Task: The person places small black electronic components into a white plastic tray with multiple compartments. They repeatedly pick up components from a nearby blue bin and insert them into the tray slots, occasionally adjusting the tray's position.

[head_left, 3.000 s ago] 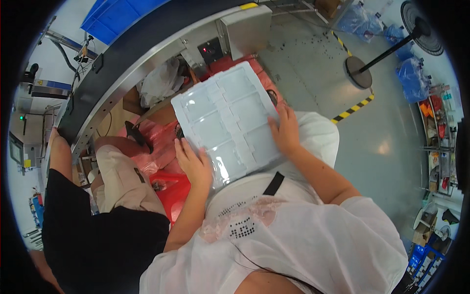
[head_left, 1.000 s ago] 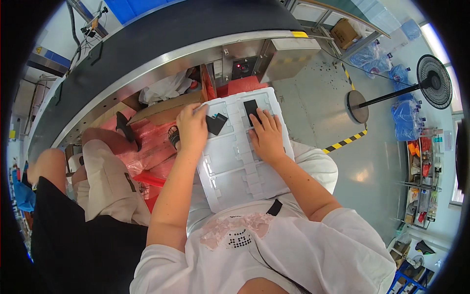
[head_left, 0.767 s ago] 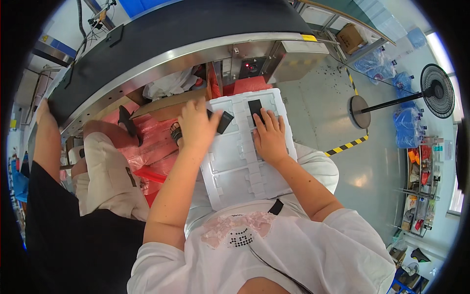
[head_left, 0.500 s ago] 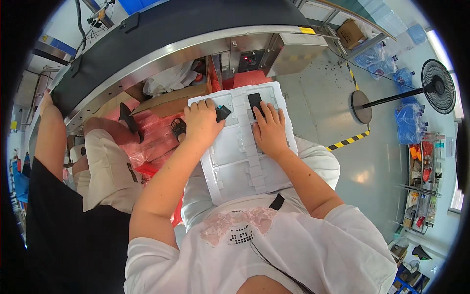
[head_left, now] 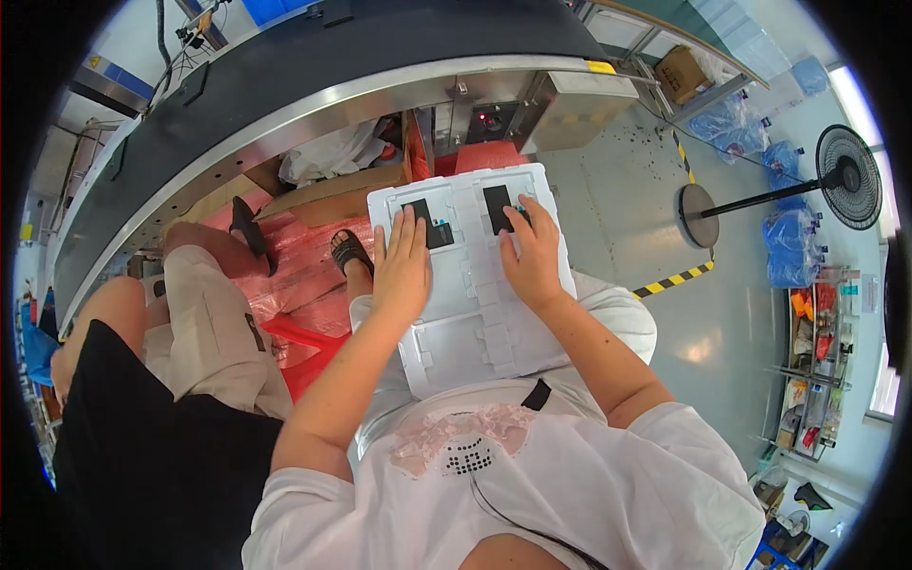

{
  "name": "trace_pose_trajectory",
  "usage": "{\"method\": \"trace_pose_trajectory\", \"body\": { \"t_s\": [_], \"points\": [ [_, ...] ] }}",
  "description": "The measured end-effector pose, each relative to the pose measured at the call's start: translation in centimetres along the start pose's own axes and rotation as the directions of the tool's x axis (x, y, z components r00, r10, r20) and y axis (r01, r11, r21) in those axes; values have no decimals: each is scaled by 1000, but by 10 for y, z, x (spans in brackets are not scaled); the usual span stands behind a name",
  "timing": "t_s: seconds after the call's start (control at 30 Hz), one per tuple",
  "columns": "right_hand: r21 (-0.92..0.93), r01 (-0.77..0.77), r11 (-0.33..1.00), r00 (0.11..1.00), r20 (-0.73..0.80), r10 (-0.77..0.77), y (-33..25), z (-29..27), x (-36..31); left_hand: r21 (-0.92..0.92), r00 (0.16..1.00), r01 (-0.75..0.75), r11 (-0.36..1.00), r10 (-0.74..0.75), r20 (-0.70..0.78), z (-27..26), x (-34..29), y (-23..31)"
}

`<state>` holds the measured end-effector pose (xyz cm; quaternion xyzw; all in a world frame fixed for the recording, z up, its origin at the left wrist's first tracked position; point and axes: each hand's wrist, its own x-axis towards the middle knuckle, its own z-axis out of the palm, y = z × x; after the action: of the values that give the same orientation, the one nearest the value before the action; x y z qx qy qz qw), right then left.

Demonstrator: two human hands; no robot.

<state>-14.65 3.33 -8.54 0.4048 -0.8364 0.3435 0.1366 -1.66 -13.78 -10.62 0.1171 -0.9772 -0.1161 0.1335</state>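
OK, at far left I've got a co-worker (head_left: 161,451) in black, then the left hand (head_left: 404,275) lying flat, fingers straight and together over the left side of one black piece (head_left: 439,234), no grip visible. That piece and a second black piece (head_left: 495,201) lie in the two top compartments of the white tray (head_left: 442,294). Right hand (head_left: 534,261) has fingers slightly bent at the second piece's lower right; can't tell if they pinch it.

Grey floor (head_left: 698,309) (softly shining), pale wall (head_left: 868,342), crowded shelves (head_left: 815,369)
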Motion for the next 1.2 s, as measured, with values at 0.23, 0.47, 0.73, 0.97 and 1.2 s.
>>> {"method": "trace_pose_trajectory", "body": {
  "t_s": [0.23, 0.47, 0.73, 0.97, 1.2],
  "points": [
    [180, 390, 903, 869, -395, -297, -60, -19, 154, -366, 915, -103, 925, -56, -399, -40, 10, -8],
    [-303, -100, 948, 995, -54, 87, -58, 25, 320, 143, 580, -66, 987, 155, -800, -179, 166, -62],
    [-198, -328, 924, 929, -243, 278, -58, 46, 325, 268, 685, 714, 647, -565, -460, -139, 268, -145],
    [427, -249, 869, 954, 263, 144, -66, -88, 197, -127, 774, 433, 892, -441, -455, -149, 247, -105],
    [46, -330, 943, 405, 909, 97, 24, -67, 63, -588, 867, -33, 808, -270, -419, -164, 186, -41]
  ]
}}
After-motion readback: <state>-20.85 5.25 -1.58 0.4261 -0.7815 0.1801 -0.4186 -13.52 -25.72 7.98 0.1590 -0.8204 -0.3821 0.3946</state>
